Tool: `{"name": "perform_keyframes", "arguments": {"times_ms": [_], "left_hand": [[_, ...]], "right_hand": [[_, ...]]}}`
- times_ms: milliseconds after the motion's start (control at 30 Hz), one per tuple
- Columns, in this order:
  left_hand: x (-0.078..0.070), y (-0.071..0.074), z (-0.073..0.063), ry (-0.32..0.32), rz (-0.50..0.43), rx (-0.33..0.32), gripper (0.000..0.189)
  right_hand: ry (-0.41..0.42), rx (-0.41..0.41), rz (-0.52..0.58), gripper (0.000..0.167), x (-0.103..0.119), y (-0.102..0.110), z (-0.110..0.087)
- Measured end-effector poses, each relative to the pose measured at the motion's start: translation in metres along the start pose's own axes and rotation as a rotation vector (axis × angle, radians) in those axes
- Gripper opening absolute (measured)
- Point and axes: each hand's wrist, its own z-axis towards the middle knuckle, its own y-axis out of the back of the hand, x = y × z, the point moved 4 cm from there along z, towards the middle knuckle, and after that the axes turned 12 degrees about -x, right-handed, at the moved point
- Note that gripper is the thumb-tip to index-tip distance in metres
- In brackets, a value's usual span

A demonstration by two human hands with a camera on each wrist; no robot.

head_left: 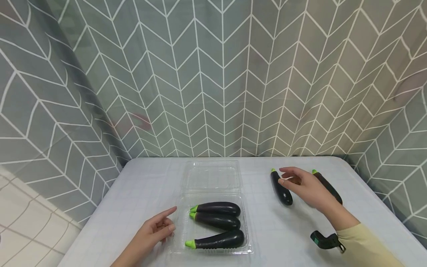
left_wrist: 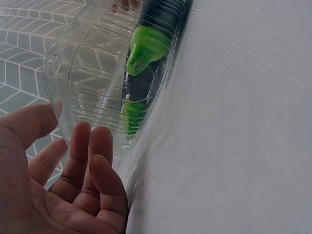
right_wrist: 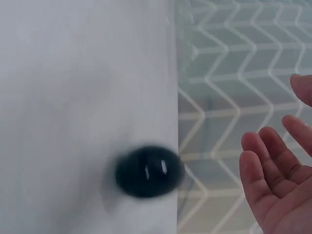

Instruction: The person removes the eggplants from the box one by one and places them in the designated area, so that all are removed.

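Observation:
A clear plastic clamshell container (head_left: 246,222) lies with its lid (head_left: 212,178) folded back. Inside are three dark eggplants (head_left: 218,221) with green stem ends, lying crosswise. My left hand (head_left: 155,228) is beside the container's left wall with fingers loosely bent, holding nothing. In the left wrist view its fingertips (left_wrist: 101,139) are right at the ribbed plastic wall. My right hand (head_left: 307,187) hovers over the table by a loose eggplant (head_left: 281,188), its thumb and fingers apart around nothing. The right wrist view shows that eggplant's rounded end (right_wrist: 150,171) away from the fingers.
Another loose eggplant (head_left: 328,187) lies to the right, partly behind the right hand. A black wrist camera (head_left: 325,240) is strapped at the right sleeve. A white cloth covers the table (head_left: 267,237), and a grey chevron curtain (head_left: 220,78) hangs behind it and at both sides.

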Motion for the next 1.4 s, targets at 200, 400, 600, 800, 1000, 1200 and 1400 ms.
{"name": "perform_keyframes", "arguments": {"times_ms": [200,400,600,800,1000,1200,1400], "left_hand": [[-0.001,0.001,0.0,-0.01,0.008,-0.002,0.06],[-0.003,0.0,0.0,-0.027,-0.001,0.0,0.059],[-0.003,0.0,0.0,-0.031,-0.004,0.001,0.059],[-0.003,0.0,0.0,-0.036,-0.012,-0.001,0.059],[-0.003,0.0,-0.001,-0.034,-0.009,0.0,0.059],[-0.003,0.0,-0.002,-0.023,0.008,0.005,0.06],[-0.003,-0.001,-0.001,-0.018,0.005,0.004,0.06]], "right_hand": [[0.05,0.085,0.122,0.054,0.022,-0.028,-0.009],[0.071,0.148,0.211,0.047,0.037,-0.051,-0.017],[0.15,0.184,0.214,0.044,0.056,-0.07,-0.024],[0.223,0.279,0.259,0.042,0.075,-0.089,-0.033],[0.256,0.354,0.314,0.039,0.089,-0.107,-0.04],[0.272,0.445,0.341,0.036,0.099,-0.119,-0.05],[0.351,0.487,0.296,0.034,0.104,-0.127,-0.057]]}}
